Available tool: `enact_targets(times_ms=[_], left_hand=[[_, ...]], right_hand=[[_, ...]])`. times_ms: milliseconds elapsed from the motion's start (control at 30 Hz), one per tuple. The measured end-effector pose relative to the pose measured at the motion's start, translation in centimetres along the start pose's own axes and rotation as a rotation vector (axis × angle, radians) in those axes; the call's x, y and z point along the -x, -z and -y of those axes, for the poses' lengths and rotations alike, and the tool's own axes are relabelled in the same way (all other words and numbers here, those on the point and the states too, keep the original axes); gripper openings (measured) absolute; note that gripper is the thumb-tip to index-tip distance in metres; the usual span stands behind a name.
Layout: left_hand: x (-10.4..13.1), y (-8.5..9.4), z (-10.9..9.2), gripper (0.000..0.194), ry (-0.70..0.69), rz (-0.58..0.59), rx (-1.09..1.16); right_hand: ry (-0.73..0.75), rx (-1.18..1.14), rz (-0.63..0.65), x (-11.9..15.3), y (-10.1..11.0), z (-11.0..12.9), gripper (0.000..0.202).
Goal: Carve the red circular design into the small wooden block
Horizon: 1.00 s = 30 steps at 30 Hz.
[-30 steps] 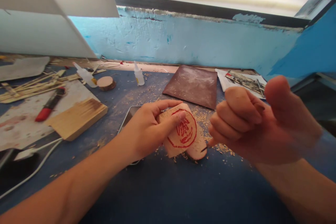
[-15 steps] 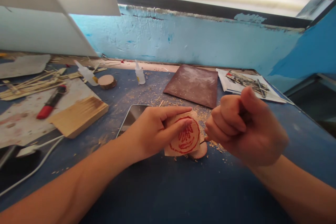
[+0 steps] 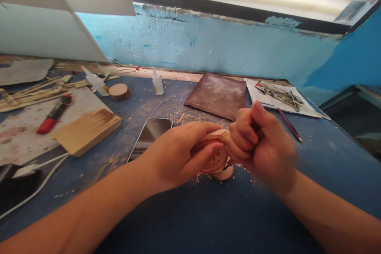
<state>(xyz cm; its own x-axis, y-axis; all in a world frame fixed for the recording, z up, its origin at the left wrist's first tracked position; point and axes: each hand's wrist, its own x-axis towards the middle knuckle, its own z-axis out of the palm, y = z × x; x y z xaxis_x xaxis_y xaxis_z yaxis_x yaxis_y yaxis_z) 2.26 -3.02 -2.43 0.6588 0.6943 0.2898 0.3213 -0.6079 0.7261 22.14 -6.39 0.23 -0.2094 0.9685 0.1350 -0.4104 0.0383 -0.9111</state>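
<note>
The left hand (image 3: 175, 152) has its fingers closed on the red-marked wood piece (image 3: 213, 163) above the bench (image 3: 178, 222); likely light, stiff, best held by its edges. The right hand (image 3: 268, 149), tightly curled against it, seemingly grips a thin dark tool (image 3: 228, 164).

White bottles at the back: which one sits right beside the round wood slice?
The left one, its body slanting down to the right, beside the round wood slice. The other bottle stands nearer the brown sheet.
</note>
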Motion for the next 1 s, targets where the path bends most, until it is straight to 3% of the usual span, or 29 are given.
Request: enact_targets(times_ms=[133, 267, 433, 633, 833, 1000], left_hand=[[0.0, 0.7, 0.3, 0.054, 0.061, 0.087, -0.043], [-0.1, 1.1, 0.3, 0.052, 0.119, 0.118, -0.015], [-0.2, 1.2, 0.4, 0.072, 0.151, 0.125, 0.014], [-0.1, 1.0, -0.1, 0.068, 0.203, 0.130, 0.018], [0.0, 1.2, -0.7, 0.056, 0.205, 0.156, -0.004], [0.2, 1.1, -0.9, 0.035, 0.206, 0.171, 0.014]], right_hand=[[-0.023, -0.005, 0.029, 0.6, 0.2, 0.6, 0.047], [-0.055, 0.009, -0.028, 0.4, 0.0, 1.3, 0.028], [0.035, 0.016, 0.014, 0.6, -0.5, 1.8, 0.047], [0.122, 0.033, -0.069, 1.2, -0.7, 1.3, 0.061], [0.148, 0.020, -0.069, 0.7, -0.6, -0.5, 0.057], [0.228, 0.216, -0.059, 2.3, -1.7, -1.2, 0.051]])
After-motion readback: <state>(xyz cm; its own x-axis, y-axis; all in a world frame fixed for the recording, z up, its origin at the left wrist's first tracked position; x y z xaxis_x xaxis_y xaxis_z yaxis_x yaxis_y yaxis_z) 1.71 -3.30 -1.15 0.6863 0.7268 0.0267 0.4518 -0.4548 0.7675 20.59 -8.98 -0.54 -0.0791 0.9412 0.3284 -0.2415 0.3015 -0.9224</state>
